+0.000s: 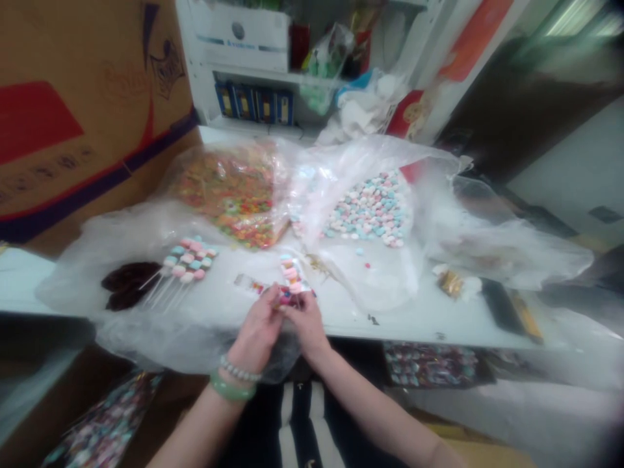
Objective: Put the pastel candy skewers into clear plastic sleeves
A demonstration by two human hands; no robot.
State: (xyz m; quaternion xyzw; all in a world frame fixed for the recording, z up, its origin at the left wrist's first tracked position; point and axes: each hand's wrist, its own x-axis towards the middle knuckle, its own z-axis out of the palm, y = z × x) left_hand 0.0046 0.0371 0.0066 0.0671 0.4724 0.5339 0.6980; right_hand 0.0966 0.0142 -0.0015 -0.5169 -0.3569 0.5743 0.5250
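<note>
White worktop [341, 322], bagged sweets behind. Left fingers [273, 296] and right fingers [301, 302] pinch candy wrapper [285, 296].

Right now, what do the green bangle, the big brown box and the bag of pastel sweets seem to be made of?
The green bangle: polished stone, perhaps jade, or glass or plastic; smooth, milky green.
The big brown box: matt cardboard, it seems, with flat, printed sides.
The bag of pastel sweets: likely thin, glossy plastic, being see-through and crinkled.
</note>
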